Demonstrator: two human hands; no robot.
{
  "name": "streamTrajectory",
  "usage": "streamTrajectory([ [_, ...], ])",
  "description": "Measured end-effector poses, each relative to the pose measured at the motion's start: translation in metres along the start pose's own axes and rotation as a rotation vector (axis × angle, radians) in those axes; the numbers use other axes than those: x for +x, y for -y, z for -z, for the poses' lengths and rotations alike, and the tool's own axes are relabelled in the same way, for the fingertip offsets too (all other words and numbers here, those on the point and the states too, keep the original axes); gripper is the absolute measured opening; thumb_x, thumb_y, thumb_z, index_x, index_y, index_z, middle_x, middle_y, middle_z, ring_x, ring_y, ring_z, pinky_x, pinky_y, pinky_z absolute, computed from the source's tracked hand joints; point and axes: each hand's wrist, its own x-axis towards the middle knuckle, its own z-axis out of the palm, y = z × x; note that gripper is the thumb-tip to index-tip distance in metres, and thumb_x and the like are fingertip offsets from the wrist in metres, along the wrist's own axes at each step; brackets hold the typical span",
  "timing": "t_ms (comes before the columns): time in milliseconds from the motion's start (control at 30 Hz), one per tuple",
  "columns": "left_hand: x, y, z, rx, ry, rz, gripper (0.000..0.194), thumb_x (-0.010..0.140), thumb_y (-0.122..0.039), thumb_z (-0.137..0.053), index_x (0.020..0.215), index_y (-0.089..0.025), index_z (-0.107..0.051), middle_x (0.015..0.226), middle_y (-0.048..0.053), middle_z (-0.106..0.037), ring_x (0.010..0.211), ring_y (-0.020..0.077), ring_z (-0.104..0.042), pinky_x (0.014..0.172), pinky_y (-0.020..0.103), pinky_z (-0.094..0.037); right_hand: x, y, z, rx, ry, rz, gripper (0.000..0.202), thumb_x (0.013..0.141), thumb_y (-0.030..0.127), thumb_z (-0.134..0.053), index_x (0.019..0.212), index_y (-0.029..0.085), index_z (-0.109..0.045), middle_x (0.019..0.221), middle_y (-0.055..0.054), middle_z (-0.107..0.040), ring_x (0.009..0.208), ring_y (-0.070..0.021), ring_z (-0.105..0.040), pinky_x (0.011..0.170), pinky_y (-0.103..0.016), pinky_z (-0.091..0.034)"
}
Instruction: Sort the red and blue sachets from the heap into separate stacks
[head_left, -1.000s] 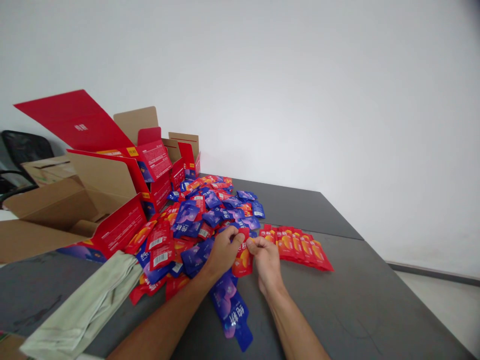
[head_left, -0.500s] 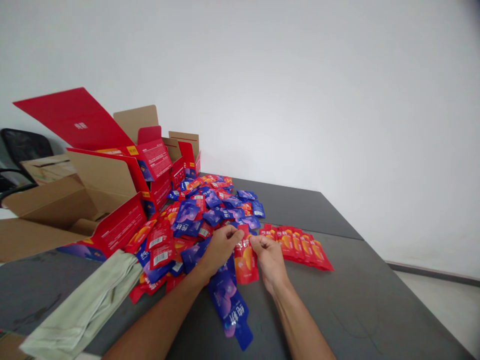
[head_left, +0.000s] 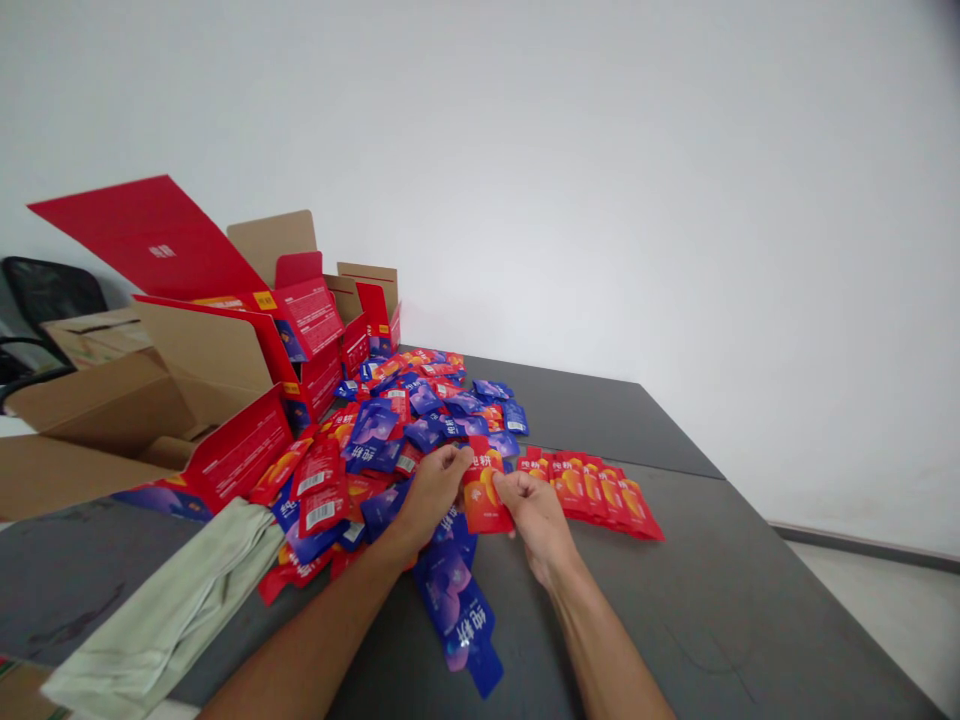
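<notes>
One black chair [head_left: 56, 290] shows at the far left, behind several open red cartons [head_left: 244, 455] with brown insides and raised flaps. In front of the nearest carton, a folded pale green cloth [head_left: 172, 610] lies slantwise, reaching toward the lower left corner. Right of the cartons, a loose heap of red and blue pouches [head_left: 375, 440] spreads over the dark tabletop [head_left: 652, 600], some showing barcodes, others printed fruit. Nearer the person, a blue pouch [head_left: 454, 605] lies between the two forearms, its narrow neck pointing toward the person. Above it, at the right edge of the heap, the left hand [head_left: 433, 495] pinches the upper left edge of a red pouch [head_left: 484, 505] between thumb and fingers. That pouch is held between the two hands, its orange fruit print facing the person and its neck end away. On its right side the right hand [head_left: 531, 515] pinches it too, the thumb lying over the front. Just beyond the right hand, a row of overlapping red pouches [head_left: 592, 490] lies on the tabletop, fanned toward the right, fruit prints upward.
</notes>
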Motion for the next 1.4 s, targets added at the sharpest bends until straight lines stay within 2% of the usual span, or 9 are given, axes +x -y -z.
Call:
streamTrajectory([
  [200, -0.009, -0.005, -0.005, -0.172, 0.243, 0.119, 0.075, 0.074, -0.04, -0.07, 0.137, -0.02, -0.034, 0.059, -0.003, -0.064, 0.039, 0.0155, -0.057, 0.038, 0.023, -0.042, 0.005, -0.001, 0.003, 0.146, -0.087, -0.032, 0.04, 0.073, 0.054, -0.073, 0.071, 0.018, -0.054, 0.047, 0.007, -0.048, 0.034, -0.0053, -0.034, 0.031, -0.018, -0.023],
  [333, -0.005, 0.002, -0.004, -0.178, 0.212, 0.132, 0.059, 0.073, -0.035, -0.071, 0.123, -0.016, -0.046, 0.051, -0.005, -0.059, 0.033, 0.0121, -0.05, 0.034, 0.02, -0.037, 0.005, 0.0, 0.0, 0.231, -0.219, -0.103, 0.048, 0.064, 0.043, -0.081, 0.096, 0.022, -0.052, 0.05, 0.01, -0.05, 0.033, -0.0055, -0.036, 0.028, -0.015, -0.022],
  [500, 0.003, 0.01, 0.0, -0.171, 0.241, 0.112, 0.028, 0.078, -0.039, -0.064, 0.093, -0.017, -0.055, 0.049, -0.007, -0.053, 0.032, 0.0102, -0.047, 0.035, 0.02, -0.036, 0.006, 0.0, 0.001, 0.284, -0.161, -0.168, 0.041, 0.066, 0.037, -0.079, 0.094, 0.021, -0.054, 0.048, 0.01, -0.048, 0.034, -0.0038, -0.034, 0.029, -0.012, -0.02],
  [633, 0.001, 0.002, 0.005, 0.07, 0.158, -0.169, 0.019, 0.087, -0.032, -0.05, 0.087, -0.017, -0.06, 0.056, -0.003, -0.057, 0.046, 0.0122, -0.056, 0.048, 0.024, -0.045, 0.01, 0.003, 0.008, 0.378, -0.162, -0.158, 0.036, 0.065, 0.033, -0.079, 0.087, 0.019, -0.055, 0.05, 0.009, -0.049, 0.037, -0.0027, -0.034, 0.031, -0.011, -0.021],
  [833, -0.013, -0.01, 0.005, 0.416, 0.142, -0.642, 0.023, 0.076, -0.013, -0.064, 0.097, -0.021, -0.068, 0.101, 0.004, -0.068, 0.094, 0.0171, -0.063, 0.087, 0.031, -0.049, 0.011, 0.001, 0.01, 0.308, -0.17, -0.146, 0.029, 0.071, 0.036, -0.072, 0.087, 0.019, -0.055, 0.053, 0.008, -0.049, 0.038, -0.0045, -0.034, 0.032, -0.014, -0.021],
  [933, -0.011, -0.007, 0.004, 0.465, 0.053, -0.661, 0.011, 0.079, -0.017, -0.068, 0.09, -0.021, -0.07, 0.095, 0.003, -0.07, 0.093, 0.0166, -0.064, 0.087, 0.03, -0.05, 0.005, 0.007, 0.01, -0.015, -0.235, 0.065, 0.025, 0.083, 0.042, -0.06, 0.094, 0.02, -0.058, 0.063, 0.002, -0.058, 0.047, -0.0104, -0.047, 0.039, -0.02, -0.035],
  [1033, -0.007, -0.006, 0.007, 0.516, -0.032, -0.675, 0.006, 0.08, -0.019, -0.069, 0.086, -0.02, -0.071, 0.091, 0.003, -0.071, 0.089, 0.016, -0.066, 0.085, 0.03, -0.052, -0.005, 0.018, 0.012, -0.446, -0.361, 0.505, 0.022, 0.09, 0.035, -0.053, 0.103, 0.021, -0.063, 0.09, -0.006, -0.065, 0.081, -0.019, -0.06, 0.071, -0.033, -0.051],
  [1133, -0.006, -0.007, 0.01, 0.545, -0.072, -0.714, 0.006, 0.081, -0.018, -0.069, 0.086, -0.02, -0.071, 0.087, 0.002, -0.071, 0.084, 0.0152, -0.066, 0.081, 0.029, -0.054, -0.012, 0.024, 0.011, -0.72, -0.2, 0.82, 0.017, 0.089, 0.026, -0.054, 0.101, 0.024, -0.067, 0.112, -0.008, -0.06, 0.108, -0.0247, -0.054, 0.094, -0.044, -0.044],
  [1400, -0.008, -0.001, 0.01, 0.511, -0.071, -0.867, 0.007, 0.084, -0.016, -0.067, 0.088, -0.02, -0.071, 0.088, 0.002, -0.07, 0.084, 0.0125, -0.066, 0.079, 0.024, -0.055, -0.002, 0.012, 0.012, -0.898, -0.164, 0.958, 0.024, 0.09, 0.014, -0.054, 0.106, 0.027, -0.067, 0.11, -0.007, -0.062, 0.101, -0.0234, -0.053, 0.089, -0.043, -0.046],
])
